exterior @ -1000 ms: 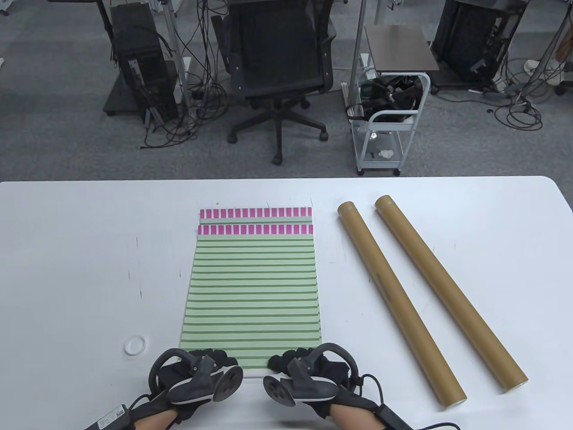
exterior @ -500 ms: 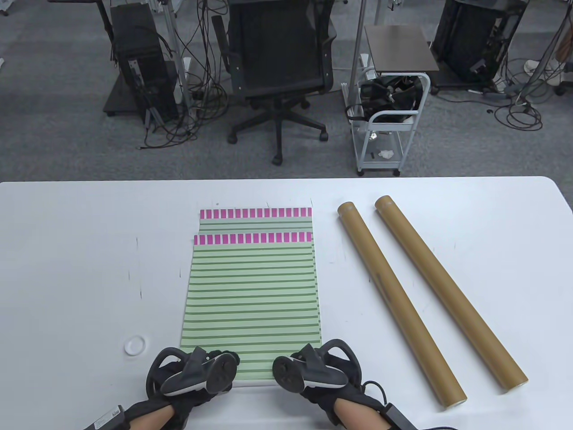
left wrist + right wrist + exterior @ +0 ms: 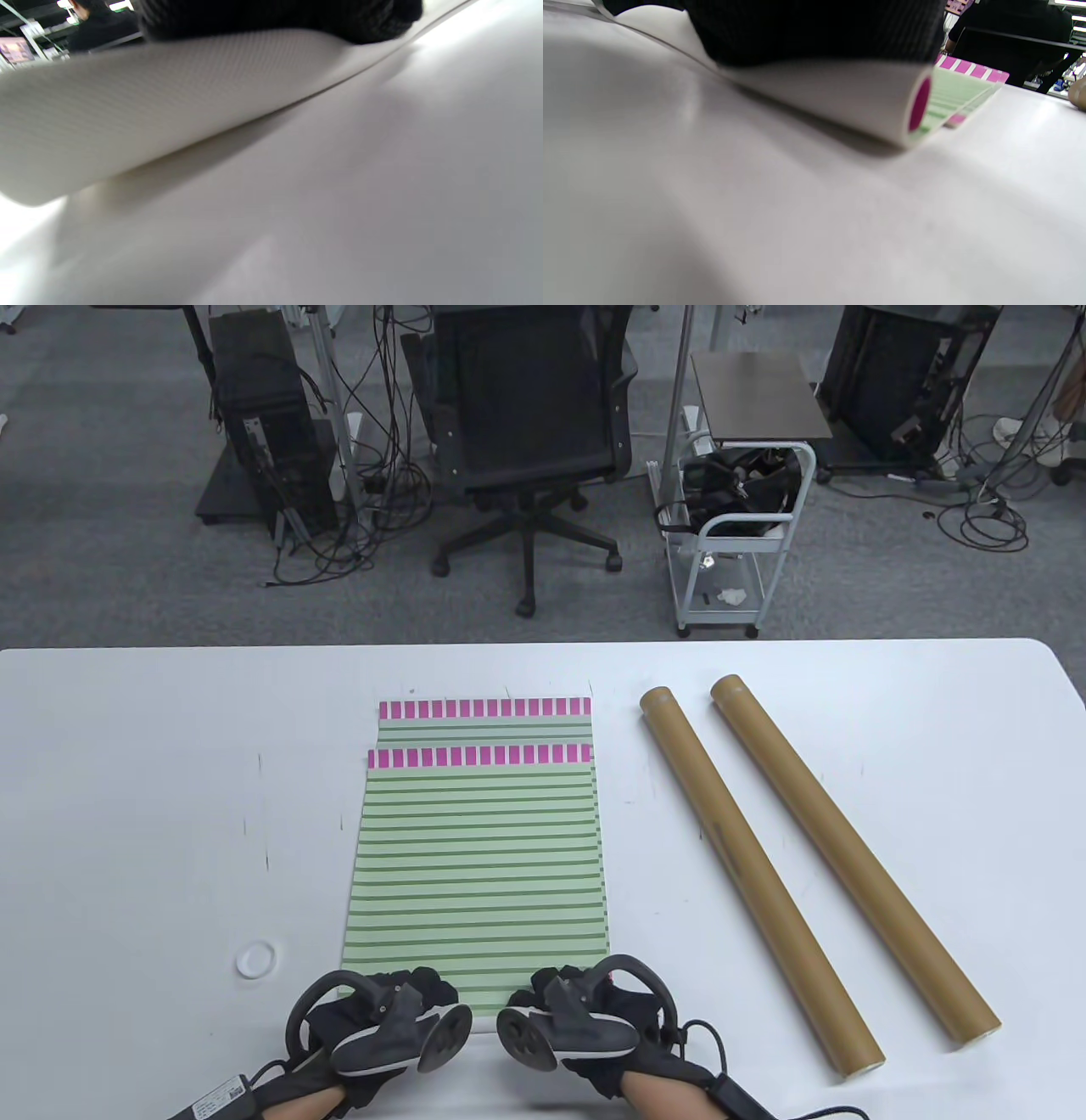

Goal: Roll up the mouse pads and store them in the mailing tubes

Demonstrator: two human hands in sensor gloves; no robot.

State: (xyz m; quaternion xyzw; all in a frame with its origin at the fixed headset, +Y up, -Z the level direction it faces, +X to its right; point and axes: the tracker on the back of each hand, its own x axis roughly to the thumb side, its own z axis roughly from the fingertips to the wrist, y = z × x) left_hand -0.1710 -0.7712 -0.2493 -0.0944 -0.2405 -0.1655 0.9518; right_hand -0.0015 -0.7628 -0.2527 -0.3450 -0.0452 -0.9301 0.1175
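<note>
A: From the table view we saw the top mouse pad (image 3: pixel 479 865) lying flat mid-worktop (image 3: pixel 127 814), over a second pad (image 3: pixel 484 711) whose pink edge showed at 12 o'clock. What of our hands?

B: Our left hand (image 3: pixel 382 1010) and right hand (image 3: pixel 585 1005) sat at 6 o'clock on the near edge, fingers curled over it. Two mailing tubes (image 3: pixel 755 878) lay at 3 o'clock, side by side, apart from the pads.

A: In the left wrist view?

B: Gloved fingers (image 3: pixel 275 17) lay over the pad's white underside (image 3: pixel 148 106), which had curled up off the worktop.

A: And the right wrist view?

B: Our fingers (image 3: pixel 814 29) gripped a small roll (image 3: pixel 848 97), its pink inside showing at the open end.
</note>
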